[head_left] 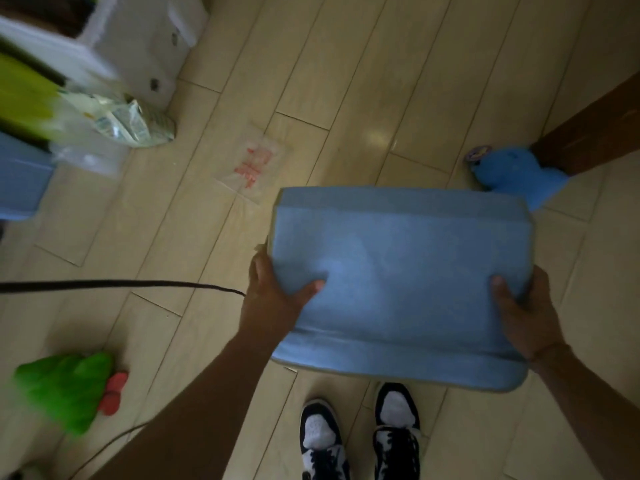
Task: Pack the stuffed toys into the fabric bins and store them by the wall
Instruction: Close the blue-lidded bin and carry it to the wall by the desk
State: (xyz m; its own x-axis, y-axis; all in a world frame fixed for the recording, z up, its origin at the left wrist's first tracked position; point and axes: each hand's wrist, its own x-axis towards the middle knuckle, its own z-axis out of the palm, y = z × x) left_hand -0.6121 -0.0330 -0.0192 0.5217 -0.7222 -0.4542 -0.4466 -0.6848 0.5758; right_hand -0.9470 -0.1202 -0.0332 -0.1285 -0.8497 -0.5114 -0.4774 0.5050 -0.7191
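Note:
I hold a flat, folded light blue fabric bin [401,271] in front of me above the wooden floor. My left hand [277,292] grips its left edge, thumb on top. My right hand [523,313] grips its right edge the same way. A blue stuffed toy [512,171] lies on the floor just beyond the bin, beside a dark wooden furniture leg. A green stuffed toy with a red part [65,386] lies at the lower left. Another blue bin [20,178] shows at the left edge.
A white box [138,39] stands at the upper left with a crumpled plastic bag [135,123] and a yellow-green item [24,95] beside it. A clear bag with red print [252,164] lies mid-floor. A dark cord [121,282] runs from the left. My shoes [360,434] are below.

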